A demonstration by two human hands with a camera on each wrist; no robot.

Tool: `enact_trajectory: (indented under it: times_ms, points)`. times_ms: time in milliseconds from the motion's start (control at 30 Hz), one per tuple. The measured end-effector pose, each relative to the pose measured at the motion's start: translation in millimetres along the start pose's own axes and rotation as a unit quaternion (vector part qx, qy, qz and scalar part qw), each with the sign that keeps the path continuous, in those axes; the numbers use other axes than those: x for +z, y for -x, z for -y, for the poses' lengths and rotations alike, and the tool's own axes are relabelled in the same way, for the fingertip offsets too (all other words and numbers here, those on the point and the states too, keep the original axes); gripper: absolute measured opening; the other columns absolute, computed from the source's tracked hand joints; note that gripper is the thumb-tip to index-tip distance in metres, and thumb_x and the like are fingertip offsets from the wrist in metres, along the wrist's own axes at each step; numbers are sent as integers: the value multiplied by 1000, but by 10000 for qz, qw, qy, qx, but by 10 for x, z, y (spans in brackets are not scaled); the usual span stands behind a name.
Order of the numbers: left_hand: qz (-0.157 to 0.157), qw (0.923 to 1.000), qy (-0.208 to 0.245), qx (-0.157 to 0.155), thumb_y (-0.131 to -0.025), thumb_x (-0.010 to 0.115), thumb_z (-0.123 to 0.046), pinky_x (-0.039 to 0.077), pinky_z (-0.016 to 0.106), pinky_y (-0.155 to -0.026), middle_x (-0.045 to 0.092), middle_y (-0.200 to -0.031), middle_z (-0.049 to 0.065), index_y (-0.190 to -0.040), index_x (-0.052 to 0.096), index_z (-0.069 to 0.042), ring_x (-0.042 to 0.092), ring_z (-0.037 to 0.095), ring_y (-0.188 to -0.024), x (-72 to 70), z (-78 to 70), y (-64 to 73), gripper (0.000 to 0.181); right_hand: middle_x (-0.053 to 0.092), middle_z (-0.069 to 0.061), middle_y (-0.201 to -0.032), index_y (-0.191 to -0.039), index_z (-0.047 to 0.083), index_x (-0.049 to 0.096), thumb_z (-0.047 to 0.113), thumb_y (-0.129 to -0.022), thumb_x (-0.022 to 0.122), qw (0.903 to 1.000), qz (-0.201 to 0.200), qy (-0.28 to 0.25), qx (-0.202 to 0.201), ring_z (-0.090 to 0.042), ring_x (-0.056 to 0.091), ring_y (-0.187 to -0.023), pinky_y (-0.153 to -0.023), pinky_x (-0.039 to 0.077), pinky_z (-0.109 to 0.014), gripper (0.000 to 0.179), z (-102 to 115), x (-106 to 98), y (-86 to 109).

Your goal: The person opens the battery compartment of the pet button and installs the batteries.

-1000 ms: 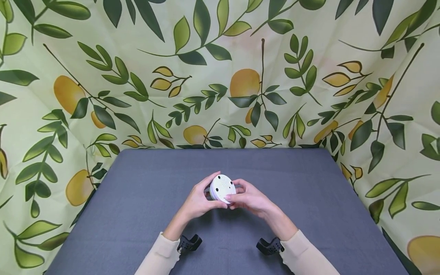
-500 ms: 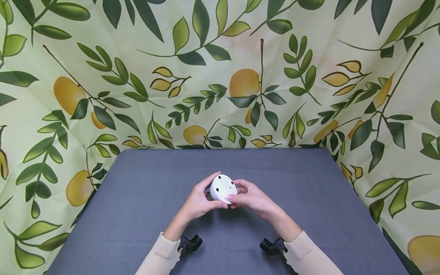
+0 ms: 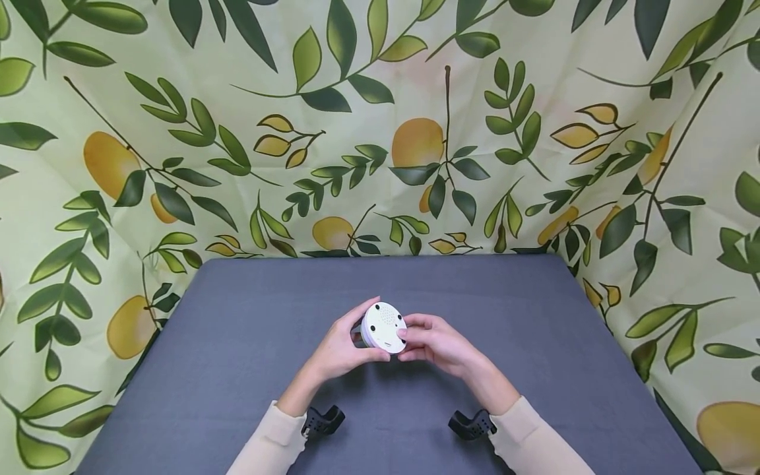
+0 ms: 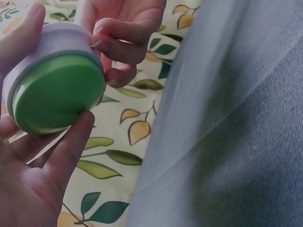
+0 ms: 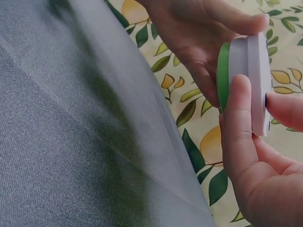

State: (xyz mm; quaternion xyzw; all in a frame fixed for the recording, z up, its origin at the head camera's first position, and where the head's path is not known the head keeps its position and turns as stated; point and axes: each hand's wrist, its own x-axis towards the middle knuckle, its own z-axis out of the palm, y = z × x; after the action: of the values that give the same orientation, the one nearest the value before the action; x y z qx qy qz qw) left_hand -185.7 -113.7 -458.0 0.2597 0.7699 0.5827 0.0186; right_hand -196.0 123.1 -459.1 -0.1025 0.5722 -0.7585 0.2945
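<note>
A round buzzer button (image 3: 383,326) is held up off the table with its white underside facing the head camera. That underside has black round feet, a patch of small holes and a thin slot near its lower edge. Its domed green top (image 4: 59,94) faces away, as the left wrist view shows. My left hand (image 3: 343,343) grips the buzzer by its left side, thumb below and fingers above. From the right, my right hand (image 3: 442,344) pinches the rim. In the right wrist view its thumb lies on a black foot and a finger (image 5: 236,101) along the side wall.
A dark grey cloth covers the table (image 3: 237,310). Behind and at both sides hangs a cream curtain (image 3: 356,191) printed with leaves and fruit. Each wrist carries a black camera mount (image 3: 323,420) below a light sleeve (image 3: 534,435).
My right thumb has slid from the lower part of the underside to its right edge, uncovering the slot. The left hand keeps its grip. The head view has shifted slightly.
</note>
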Motion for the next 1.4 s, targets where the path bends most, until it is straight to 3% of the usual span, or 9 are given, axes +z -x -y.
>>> enact_trajectory:
  times_ms: [333, 567, 733, 900, 1033, 1133, 1267, 1400]
  points:
    - [228, 9997, 75, -38, -77, 90, -9, 55, 33, -92, 52, -145, 12, -155, 41, -10, 57, 28, -122, -53, -30, -13, 92, 71, -8, -91, -113, -7, 63, 3, -97, 63, 9999, 77, -104, 106, -16, 70, -76, -74, 60, -28, 19, 46, 5, -20]
    - [428, 9982, 390, -161, -82, 86, -7, 55, 34, -95, 49, -145, 14, -155, 39, -9, 55, 30, -126, -85, -12, -31, 88, 68, -10, -95, -125, -17, 53, 3, -95, 66, 9987, -401, 287, -144, -19, 68, -76, -74, 60, -31, 38, 52, -35, -14]
    - [313, 9988, 281, -237, -90, 78, -10, 55, 42, -94, 50, -145, 15, -154, 41, -8, 58, 32, -124, -120, -5, -22, 74, 68, -10, -98, -128, -19, 51, 3, -94, 68, 9951, -634, 617, -438, -19, 69, -77, -73, 61, -33, 43, 50, -53, -8]
    - [90, 9990, 116, -412, -98, 70, -13, 56, 38, -90, 56, -137, 19, -148, 48, -2, 63, 33, -114, -121, 9, -27, 56, 64, -13, -101, -129, -18, 54, 1, -92, 70, 9858, -1082, 1026, -772, -19, 68, -75, -72, 61, -34, 45, 38, -58, 11]
    - [-154, 9964, 404, -724, -102, 63, -12, 58, 41, -87, 60, -124, 25, -142, 51, 6, 67, 40, -105, -89, 23, -52, 45, 60, -16, -102, -129, -16, 57, 0, -91, 73, 9724, -1490, 1419, -1097, -18, 69, -74, -71, 61, -36, 44, 37, -40, 31]
    - [-372, 9916, 646, -1058, -105, 58, -16, 59, 44, -83, 64, -115, 25, -136, 54, 10, 68, 45, -98, -62, 18, -75, 40, 62, -17, -101, -126, -12, 61, 1, -89, 75, 9555, -1780, 1895, -1396, -19, 70, -74, -71, 61, -40, 41, 36, -22, 44]
    - [-446, 9824, 1033, -1492, -107, 53, -27, 60, 43, -81, 67, -108, 23, -129, 57, 12, 67, 51, -96, -36, -7, -108, 45, 62, -16, -101, -120, -4, 68, 1, -87, 78, 9240, -2138, 2597, -1821, -19, 70, -75, -70, 61, -39, 35, 27, 12, 61]
    - [-171, 9732, 1435, -1787, -107, 50, -37, 59, 43, -84, 65, -110, 21, -129, 55, 12, 66, 49, -100, -11, -40, -142, 53, 62, -11, -99, -116, 2, 72, 1, -86, 80, 8891, -2339, 3128, -2388, -17, 69, -79, -70, 59, -28, 31, 3, 50, 77]
